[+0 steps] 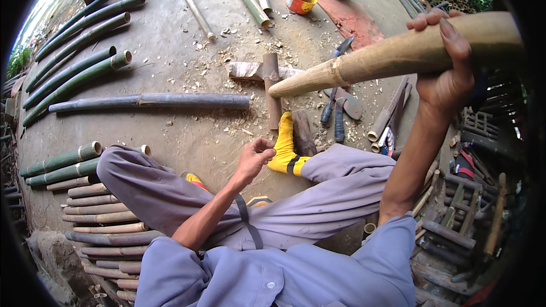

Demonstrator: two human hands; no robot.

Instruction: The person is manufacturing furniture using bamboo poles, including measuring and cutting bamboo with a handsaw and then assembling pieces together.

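Note:
My right hand point(452, 59) is raised at the upper right and wraps round a thick, pale bamboo pole point(375, 57). The near end of the pole looms large, and its far tip lies over or against a short brown wooden bar point(272, 88) on the ground. My left hand point(255, 158) hovers beside my foot in a yellow sock point(284, 150). Its fingers are curled in with the thumb, and nothing shows between them. The foot is by the lower end of the wooden bar, near a dark wood block point(303, 132). A whitish split log point(247, 70) lies across behind the bar.
Blades with dark handles point(339, 119) lie right of the bar. A grey bamboo pole point(151, 100) rests at left, with green poles point(85, 79) beyond and stacked poles point(102, 210) nearer. A red-yellow tub point(301, 1) stands at the back. Wood chips litter the ground; wooden frames point(460, 210) are at right.

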